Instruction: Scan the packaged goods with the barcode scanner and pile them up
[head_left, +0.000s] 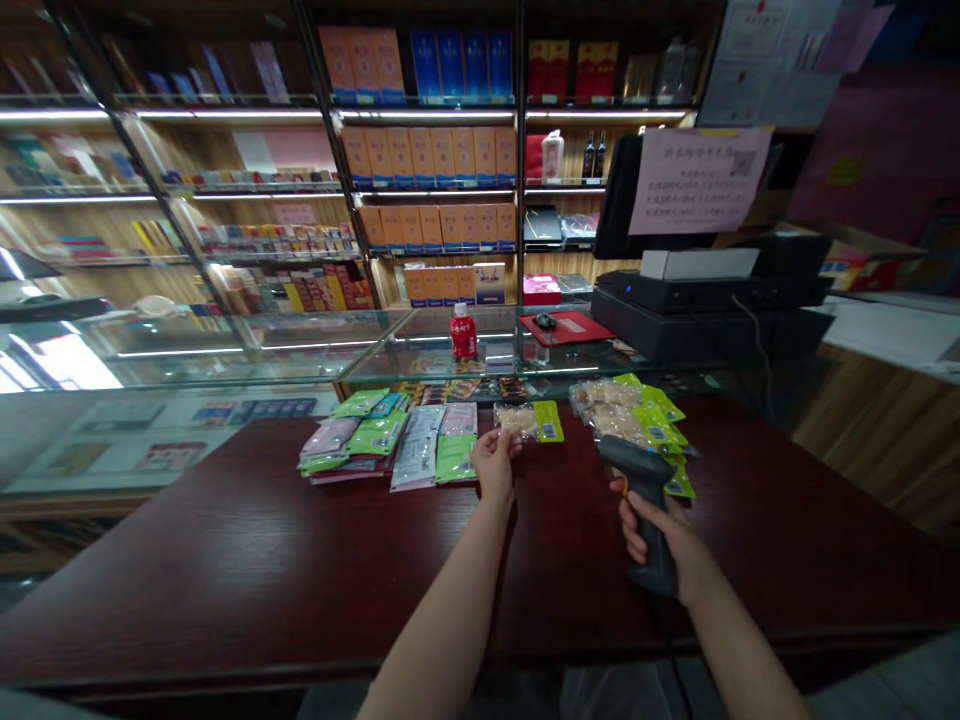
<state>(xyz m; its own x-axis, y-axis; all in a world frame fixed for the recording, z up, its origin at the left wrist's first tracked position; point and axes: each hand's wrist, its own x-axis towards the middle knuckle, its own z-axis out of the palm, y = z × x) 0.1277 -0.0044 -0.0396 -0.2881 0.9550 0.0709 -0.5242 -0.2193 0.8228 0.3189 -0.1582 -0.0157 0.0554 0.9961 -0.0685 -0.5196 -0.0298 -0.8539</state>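
We read the step in hand as scanning small packets one at a time. Our left hand [495, 468] has its fingertips at the near edge of a clear packet [517, 422]; they touch it, but we cannot tell whether they pinch the film or only steady it. The packet lies just beyond those fingers, its yellow-green label [549, 421] to their right, a pale printed patch showing.

Our right hand [686, 550] has its fingers wrapped around the grip of a barcode scanner [637, 465]. Its head stands above and left of those fingers, nose turned toward the left hand and apart from the packet.

Beyond the right fingers: a heap of similar packets [656, 430], partly behind the scanner. Left of the left fingers: green and pale sachets [375, 433], piled and overlapping on the dark table [247, 570].

Our judgement: the next move calls for the left fingers to keep the label flat and uncovered while the right wrist aims the scanner squarely at the printed patch. Glare on the film could hinder a reading.
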